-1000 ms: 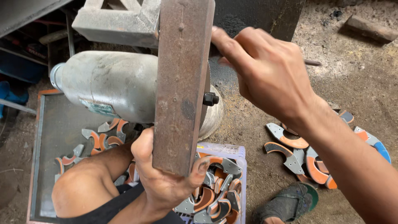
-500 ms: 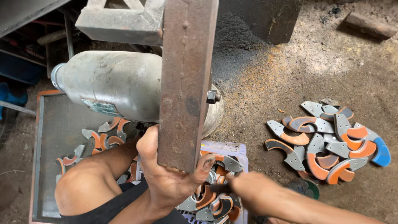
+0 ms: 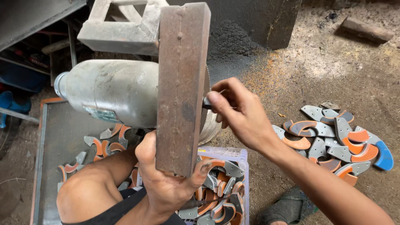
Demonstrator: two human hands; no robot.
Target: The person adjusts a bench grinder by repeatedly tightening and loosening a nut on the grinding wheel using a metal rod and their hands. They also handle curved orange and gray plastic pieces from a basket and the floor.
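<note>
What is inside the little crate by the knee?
The crate holds curved grey and orange pieces, piled up. The left hand and the bar cover part of it, so the bottom is hidden.

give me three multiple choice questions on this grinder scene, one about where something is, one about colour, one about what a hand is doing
1. Where does the loose pile of curved pieces lie?
A. on the dirt floor, right of the right hand
B. on top of the motor
C. on the concrete block

2. What colour is the end piece at the pile's far right?
A. green
B. blue
C. yellow

3. What is the left hand doing?
A. resting flat on the floor
B. gripping the lower end of the rusty steel bar
C. holding a hammer

Answers:
1. A, the pile sits on bare ground beyond the right hand.
2. B, its curved end is plainly blue.
3. B, thumb and fingers wrap the bar's bottom edge, above the crate of pieces.
</note>
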